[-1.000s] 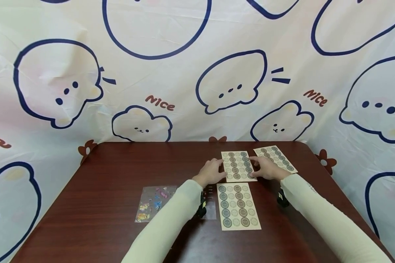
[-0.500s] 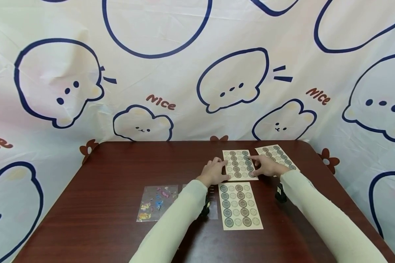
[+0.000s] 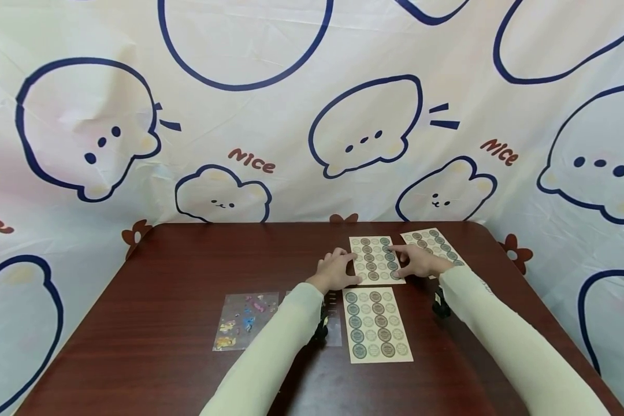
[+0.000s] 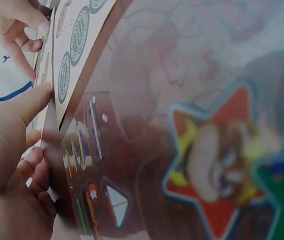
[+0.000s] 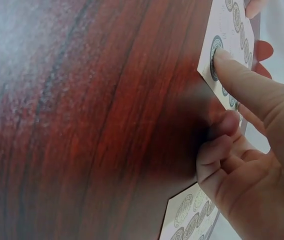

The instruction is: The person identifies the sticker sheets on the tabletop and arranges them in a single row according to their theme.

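A cream sheet of round stickers [image 3: 377, 261] lies flat toward the back right of the table. My left hand [image 3: 335, 271] touches its left edge, thumb and index finger spread apart. On the right edge rests my right hand [image 3: 418, 263]; in the right wrist view its thumb [image 5: 242, 75] presses a dark round sticker in the sheet's corner, and the other fingers curl loosely below. A second sticker sheet [image 3: 377, 326] lies just in front, nearly in line with the first. A third [image 3: 430, 242] sits angled at the back right, partly hidden by my right hand and sleeve.
A clear packet of small colourful pieces [image 3: 247, 320] lies left of my left forearm. Another clear sheet or bag [image 3: 334, 330] shows partly beneath that forearm. In the left wrist view a star-shaped picture [image 4: 217, 160] shows large under clear plastic. A patterned cloth hangs behind the table.
Both hands stay at the edges of the sticker sheet with almost the same hold. The sheet's front edge sits slightly nearer the front sheet's top; otherwise only the camera shifts a little.
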Action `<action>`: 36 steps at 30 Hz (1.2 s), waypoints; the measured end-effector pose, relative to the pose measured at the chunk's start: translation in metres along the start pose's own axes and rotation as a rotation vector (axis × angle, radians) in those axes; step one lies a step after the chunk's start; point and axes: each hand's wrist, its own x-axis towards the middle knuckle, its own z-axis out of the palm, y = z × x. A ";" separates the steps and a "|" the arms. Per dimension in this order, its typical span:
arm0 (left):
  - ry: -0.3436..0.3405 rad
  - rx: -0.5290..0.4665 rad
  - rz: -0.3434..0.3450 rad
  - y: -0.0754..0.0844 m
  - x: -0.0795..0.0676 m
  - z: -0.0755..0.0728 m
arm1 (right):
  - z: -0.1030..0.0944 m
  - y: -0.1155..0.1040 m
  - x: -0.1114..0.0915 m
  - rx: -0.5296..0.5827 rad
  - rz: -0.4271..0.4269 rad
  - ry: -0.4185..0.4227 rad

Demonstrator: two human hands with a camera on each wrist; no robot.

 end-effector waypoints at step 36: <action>-0.009 -0.070 -0.040 0.003 -0.003 -0.002 | 0.000 -0.013 -0.001 -0.026 0.093 -0.012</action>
